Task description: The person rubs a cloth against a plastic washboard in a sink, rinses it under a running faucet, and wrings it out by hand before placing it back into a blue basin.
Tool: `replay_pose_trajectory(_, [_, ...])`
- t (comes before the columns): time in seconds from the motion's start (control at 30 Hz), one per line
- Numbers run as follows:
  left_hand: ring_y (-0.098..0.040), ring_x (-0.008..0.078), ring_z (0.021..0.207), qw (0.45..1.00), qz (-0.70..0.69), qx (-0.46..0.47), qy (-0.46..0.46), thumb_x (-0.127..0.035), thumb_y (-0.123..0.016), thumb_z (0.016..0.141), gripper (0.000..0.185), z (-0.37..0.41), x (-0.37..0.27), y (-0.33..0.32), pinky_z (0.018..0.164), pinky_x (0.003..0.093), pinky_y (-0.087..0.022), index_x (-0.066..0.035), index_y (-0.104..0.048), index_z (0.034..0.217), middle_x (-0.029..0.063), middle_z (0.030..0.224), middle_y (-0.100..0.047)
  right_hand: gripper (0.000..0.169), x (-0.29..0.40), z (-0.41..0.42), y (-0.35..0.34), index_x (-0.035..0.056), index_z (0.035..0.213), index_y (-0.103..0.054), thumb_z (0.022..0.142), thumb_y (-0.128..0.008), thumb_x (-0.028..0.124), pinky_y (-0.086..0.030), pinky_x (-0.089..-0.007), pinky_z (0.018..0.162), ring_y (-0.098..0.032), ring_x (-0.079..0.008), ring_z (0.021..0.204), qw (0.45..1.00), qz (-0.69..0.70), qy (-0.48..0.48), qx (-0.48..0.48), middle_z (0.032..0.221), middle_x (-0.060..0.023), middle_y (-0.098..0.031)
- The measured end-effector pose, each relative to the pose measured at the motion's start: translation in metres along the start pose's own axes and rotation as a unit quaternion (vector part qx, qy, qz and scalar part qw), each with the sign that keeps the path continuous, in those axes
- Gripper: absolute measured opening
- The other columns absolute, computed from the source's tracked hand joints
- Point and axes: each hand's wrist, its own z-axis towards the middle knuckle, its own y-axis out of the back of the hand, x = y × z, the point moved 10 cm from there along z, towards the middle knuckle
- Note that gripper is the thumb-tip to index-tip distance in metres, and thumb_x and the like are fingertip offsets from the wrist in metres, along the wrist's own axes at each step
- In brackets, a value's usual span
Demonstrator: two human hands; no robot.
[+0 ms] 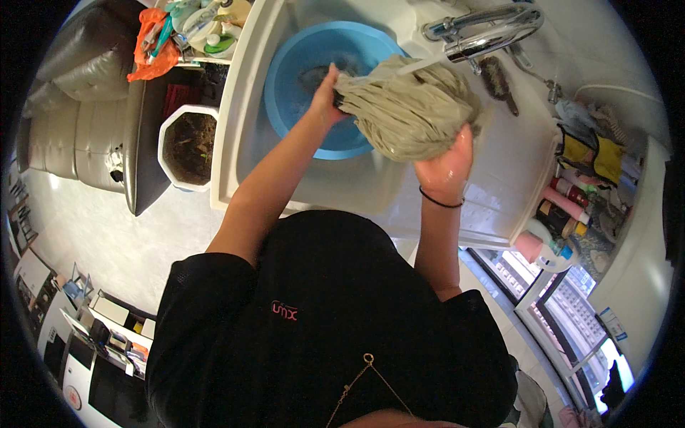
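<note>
Between my two hands hangs a bunched, wet, khaki-green cloth (412, 109), partly over a blue plastic basin (275, 120). My left hand (326, 99) grips its left end, where a small dark part shows by the fingers. My right hand (447, 163) supports the right end from below and wears a black band at the wrist. A stream of water falls from the chrome faucet (495, 35) onto the top of the cloth. Water stands in the basin, with a dark shape in it that I cannot make out.
The basin stands in a white laundry sink (321, 182). A scrub brush (496, 83) lies on its right ledge. Bottles (567, 203) line the right side. At left are a potted plant (187, 144), an orange plastic bag (155, 51) and a leather sofa (80, 117).
</note>
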Motion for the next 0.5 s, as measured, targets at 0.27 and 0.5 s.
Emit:
replay_pose_trajectory(0.27, [-0.057,0.0343,0.119,0.973,0.124,0.181,-0.068,-0.041,-0.050,0.100,0.054,-0.018,-0.047,-0.071,0.105,0.0482,-0.045,0.002,-0.052,0.132,0.0189,0.131,-0.058,0.049,0.096,-0.029,0.039,0.0032,0.143,-0.040,0.105,-0.035,0.033,-0.039,-0.0496,0.110,-0.048,-0.0315,0.130,0.976,-0.171,0.135,-0.023,0.142,-0.0152,-0.048])
replay_pose_trajectory(0.5, [-0.059,0.0329,0.117,0.975,0.076,0.210,0.010,-0.055,-0.048,0.097,0.067,-0.076,-0.019,-0.128,0.103,0.0475,-0.046,0.002,-0.052,0.133,0.0198,0.129,-0.060,0.048,0.033,-0.005,0.058,-0.0010,0.144,-0.036,0.101,-0.045,0.020,-0.038,-0.0442,0.109,-0.051,-0.0288,0.126,0.882,-0.443,0.160,-0.031,0.137,-0.0167,-0.052])
